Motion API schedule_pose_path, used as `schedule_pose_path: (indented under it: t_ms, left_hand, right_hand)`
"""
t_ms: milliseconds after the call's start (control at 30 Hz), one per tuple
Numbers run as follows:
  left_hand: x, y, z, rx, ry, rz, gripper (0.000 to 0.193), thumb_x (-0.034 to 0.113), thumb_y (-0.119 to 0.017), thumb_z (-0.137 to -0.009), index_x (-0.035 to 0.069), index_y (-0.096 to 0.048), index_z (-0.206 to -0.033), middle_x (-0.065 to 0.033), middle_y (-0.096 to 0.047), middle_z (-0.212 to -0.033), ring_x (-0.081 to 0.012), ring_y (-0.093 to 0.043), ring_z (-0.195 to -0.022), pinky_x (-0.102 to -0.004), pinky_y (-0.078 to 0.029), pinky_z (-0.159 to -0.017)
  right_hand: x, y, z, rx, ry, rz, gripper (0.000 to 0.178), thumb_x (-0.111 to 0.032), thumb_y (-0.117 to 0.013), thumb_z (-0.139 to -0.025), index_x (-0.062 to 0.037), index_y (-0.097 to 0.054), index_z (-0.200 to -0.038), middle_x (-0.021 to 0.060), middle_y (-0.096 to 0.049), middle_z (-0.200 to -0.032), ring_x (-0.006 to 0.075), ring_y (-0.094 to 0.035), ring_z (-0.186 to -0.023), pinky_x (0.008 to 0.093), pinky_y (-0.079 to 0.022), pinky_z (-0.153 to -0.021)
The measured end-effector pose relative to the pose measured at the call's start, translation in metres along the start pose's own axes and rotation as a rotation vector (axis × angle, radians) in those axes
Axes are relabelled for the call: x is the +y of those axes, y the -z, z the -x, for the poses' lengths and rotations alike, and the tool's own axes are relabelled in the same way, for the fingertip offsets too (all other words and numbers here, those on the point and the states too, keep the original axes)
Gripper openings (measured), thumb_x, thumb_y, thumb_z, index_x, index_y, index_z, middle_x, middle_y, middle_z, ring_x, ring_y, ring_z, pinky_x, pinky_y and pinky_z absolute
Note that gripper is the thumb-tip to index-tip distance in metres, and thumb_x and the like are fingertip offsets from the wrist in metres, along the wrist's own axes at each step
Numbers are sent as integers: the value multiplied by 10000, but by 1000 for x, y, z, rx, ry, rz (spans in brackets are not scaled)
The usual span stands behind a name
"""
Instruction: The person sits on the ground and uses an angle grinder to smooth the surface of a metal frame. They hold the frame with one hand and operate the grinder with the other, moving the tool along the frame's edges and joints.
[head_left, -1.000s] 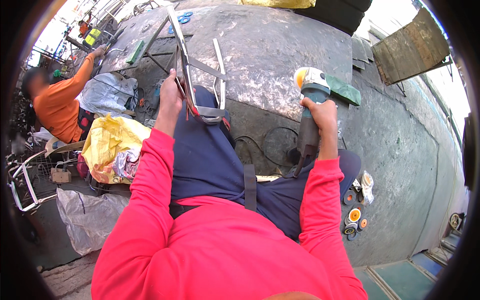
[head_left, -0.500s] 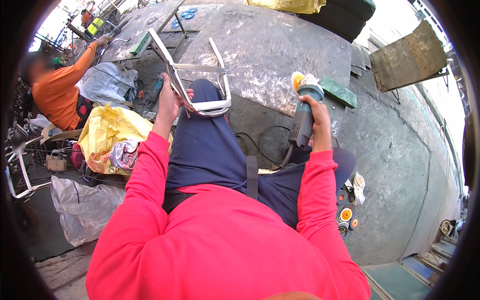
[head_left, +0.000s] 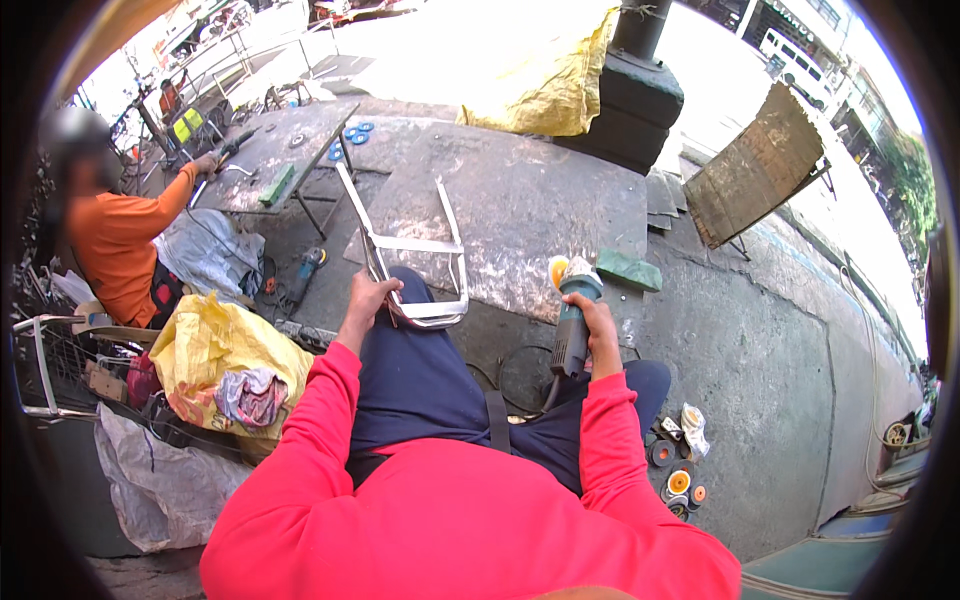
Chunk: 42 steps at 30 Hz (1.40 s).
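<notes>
My left hand (head_left: 370,303) is closed around one side of a shiny bent-tube metal frame (head_left: 418,245). Its curved end rests at my left knee, and two long legs reach away from me. In my right hand (head_left: 597,325) I grip an angle grinder (head_left: 570,343) by its dark body, head pointing away from me. A yellow-orange disc (head_left: 557,272) shows at the left of the grinder head, apart from the frame. From the grinder's back end a cord runs down by my right leg.
Beside my right leg lie several discs (head_left: 679,482). At left are a yellow sack (head_left: 190,335), a white sack (head_left: 150,480) and a second grinder (head_left: 302,275). A co-worker in orange (head_left: 125,235) sits beyond. A green block (head_left: 630,270) and a propped board (head_left: 755,170) stand to the right.
My view has tilted up, so the hands, frame and grinder appear lower and more of the street shows. Both hands keep their hold; the frame and grinder stay apart.
</notes>
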<state>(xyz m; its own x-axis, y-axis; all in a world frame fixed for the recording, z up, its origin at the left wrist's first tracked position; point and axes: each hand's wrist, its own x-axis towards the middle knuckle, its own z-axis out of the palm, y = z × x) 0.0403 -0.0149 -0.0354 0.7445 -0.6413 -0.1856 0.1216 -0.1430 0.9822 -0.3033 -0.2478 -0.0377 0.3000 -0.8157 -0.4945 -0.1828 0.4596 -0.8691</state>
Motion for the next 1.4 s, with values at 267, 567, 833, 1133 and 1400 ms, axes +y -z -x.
schedule_pose_path:
  t_ms: [267, 567, 833, 1133, 1400]
  left_hand:
    - [28, -44, -51, -60, -28, -135, 322, -54, -706, -725, -74, -484, -956, -118, -603, -642, -203, -625, -476, -354, -519, -405]
    - [-1, -73, -94, -234, 300, -102, 246, 58, -656, -839, -67, -516, -998, -220, -649, -693, -349, -708, -634, -474, -607, -530]
    - [-28, -107, -136, -163, 241, -249, 407, 279, -717, -865, -93, -588, -966, -181, -634, -732, -338, -684, -609, -457, -608, -563]
    - [-55, -152, 16, -421, 66, -279, 422, 338, -631, -959, -72, -672, -1048, -88, -674, -747, -134, -653, -609, -256, -524, -554]
    - [-35, -228, 99, -1116, 481, 94, 581, 466, -713, -892, 1, -586, -1218, -96, -660, -978, -170, -656, -888, -355, -541, -831]
  right_hand:
    - [13, 8, 24, 36, -4, 59, 529, -292, -833, -616, 57, -618, -952, 128, -617, -771, 249, -621, -580, 409, -513, -512]
    - [16, 34, 42, 86, -6, -35, 473, -243, -835, -618, 75, -648, -913, 109, -639, -791, 216, -620, -577, 369, -501, -505]
    - [13, 46, 22, 185, 49, -69, 520, -273, -841, -603, 88, -653, -927, 108, -637, -774, 215, -621, -582, 366, -491, -509]
    - [8, 33, 26, 156, -12, -10, 414, -248, -836, -642, 60, -647, -842, 82, -625, -738, 182, -598, -542, 341, -476, -482]
    - [-11, -3, 34, 165, 53, 95, 412, -232, -834, -648, 80, -663, -855, 98, -652, -764, 179, -617, -596, 344, -494, -535]
